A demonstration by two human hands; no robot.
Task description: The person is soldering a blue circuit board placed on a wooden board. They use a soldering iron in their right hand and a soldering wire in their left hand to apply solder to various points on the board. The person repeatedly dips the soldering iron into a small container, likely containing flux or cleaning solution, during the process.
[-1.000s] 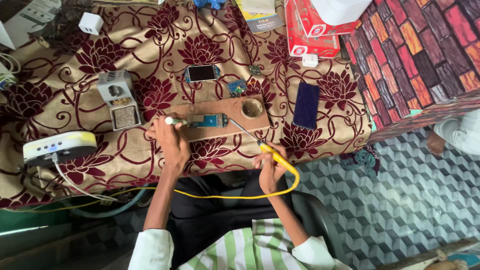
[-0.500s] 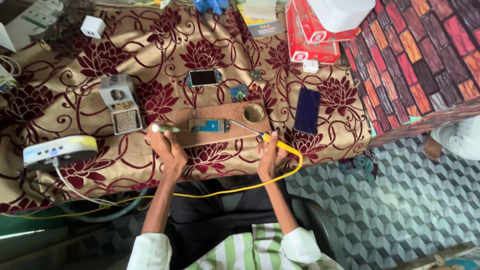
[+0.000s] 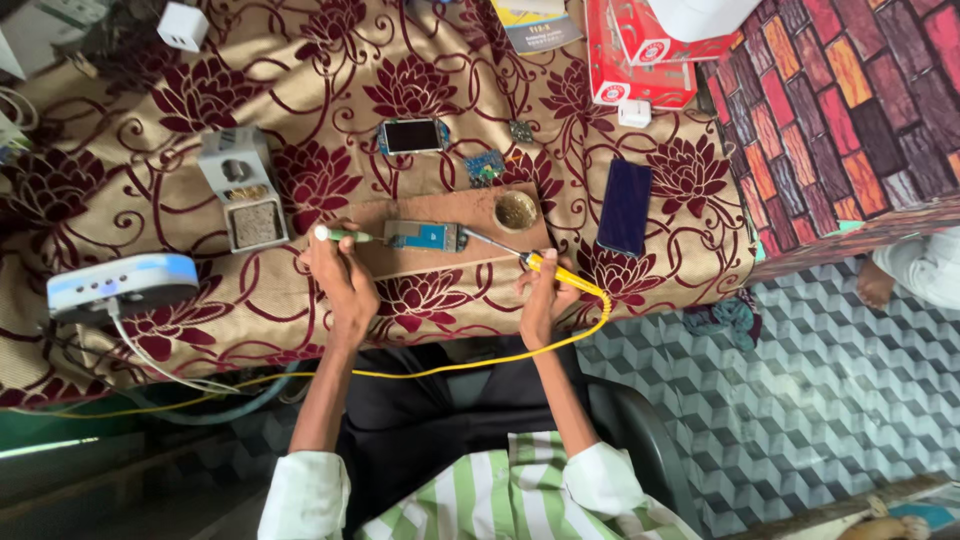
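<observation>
Over circuit board (image 3: 425, 236), both hands poised.

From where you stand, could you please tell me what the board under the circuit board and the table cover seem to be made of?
Board: probably wood, matte brown, flat, with a round recess at its right end. Table cover: woven or velvety fabric, beige with maroon flowers; it wrinkles and drapes over the edge. Circuit board: blue, likely laminate; too small to be sure.

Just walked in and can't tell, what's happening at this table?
A seated person works at a table under a maroon-flowered cloth. The right hand holds a yellow-handled soldering iron, its tip at a small blue circuit board lying on a brown wooden block. The left hand holds a thin green-tipped tool at the board's other end. A dark phone lies nearby.
</observation>
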